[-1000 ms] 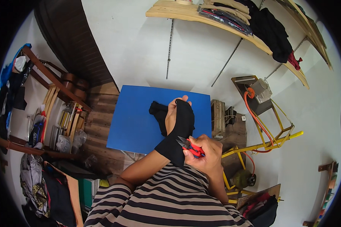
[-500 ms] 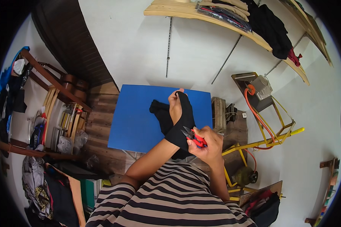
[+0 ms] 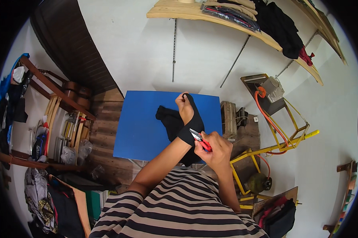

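Note:
A black cloth garment [image 3: 195, 122] is stretched over my left wrist and hand. The fingers of my left hand [image 3: 185, 110] are closed on its far edge, above the blue table [image 3: 137, 123]. My right hand [image 3: 218, 151] is wrapped round small thread snips [image 3: 205, 145] with red handles. Their metal blades point up and to the left, over the black cloth beside my left wrist. I cannot tell whether the blades touch it. More black cloth [image 3: 169, 122] lies bunched on the table to the left of my left hand and hangs below my forearm.
Wooden crates [image 3: 228, 119] stand right of the table. Further right is a yellow metal frame [image 3: 266, 148] with an orange hose and a gas cylinder [image 3: 258, 183]. Crowded shelving [image 3: 48, 160] lines the left side. A wooden shelf [image 3: 179, 12] with folded clothes is on the far wall.
The snips have turned in my right hand, and their blades now catch the light, closer to the cloth at my left wrist. My left hand keeps its grip on the garment.

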{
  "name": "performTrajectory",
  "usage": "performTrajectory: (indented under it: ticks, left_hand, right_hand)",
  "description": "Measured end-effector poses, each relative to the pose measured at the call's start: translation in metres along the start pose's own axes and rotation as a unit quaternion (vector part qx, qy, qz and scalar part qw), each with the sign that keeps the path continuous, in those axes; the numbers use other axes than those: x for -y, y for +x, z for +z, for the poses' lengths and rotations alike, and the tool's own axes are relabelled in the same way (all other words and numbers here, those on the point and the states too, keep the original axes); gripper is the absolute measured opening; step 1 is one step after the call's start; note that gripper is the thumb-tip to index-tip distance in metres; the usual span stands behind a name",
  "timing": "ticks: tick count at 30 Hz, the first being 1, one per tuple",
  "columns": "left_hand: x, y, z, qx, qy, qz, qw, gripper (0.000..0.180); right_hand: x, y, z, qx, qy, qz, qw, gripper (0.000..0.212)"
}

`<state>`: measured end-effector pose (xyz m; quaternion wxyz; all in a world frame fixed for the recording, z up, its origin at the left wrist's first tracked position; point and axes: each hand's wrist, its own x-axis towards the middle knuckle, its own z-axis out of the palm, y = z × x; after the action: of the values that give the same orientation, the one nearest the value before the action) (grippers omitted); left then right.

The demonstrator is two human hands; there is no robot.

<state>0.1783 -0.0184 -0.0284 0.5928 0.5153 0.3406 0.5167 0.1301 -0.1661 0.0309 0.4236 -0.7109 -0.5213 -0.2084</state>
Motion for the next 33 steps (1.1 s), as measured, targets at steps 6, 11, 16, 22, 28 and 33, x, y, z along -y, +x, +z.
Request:
performTrajectory:
  ticks: [6,11,16,22,28,33]
  left_hand:
    - [0.003,0.002,0.006,-0.016,-0.138,-0.087,0.986,0.016]
    - [0.005,0.002,0.008,-0.022,-0.121,-0.101,0.987,0.014]
    - [0.007,0.004,0.011,-0.033,-0.178,-0.11,0.977,0.013]
    - [0.006,0.006,0.014,-0.051,-0.151,-0.118,0.98,0.012]
    - [0.009,0.006,0.026,-0.052,-0.242,-0.067,0.967,0.012]
    - [-0.007,-0.018,0.028,0.064,-0.148,0.043,0.986,0.01]
  right_hand:
    - [0.001,-0.001,0.0,0.025,-0.008,0.013,1.0,0.028]
    - [0.0,-0.002,-0.003,0.059,-0.012,0.003,0.998,0.026]
    - [0.003,-0.002,-0.003,0.066,-0.024,0.007,0.998,0.024]
    - [-0.002,-0.005,-0.001,0.083,-0.022,0.017,0.996,0.022]
    - [-0.008,-0.022,0.005,-0.038,0.179,0.101,0.978,0.045]
    - [-0.016,-0.021,0.006,-0.111,0.288,0.28,0.909,0.071]
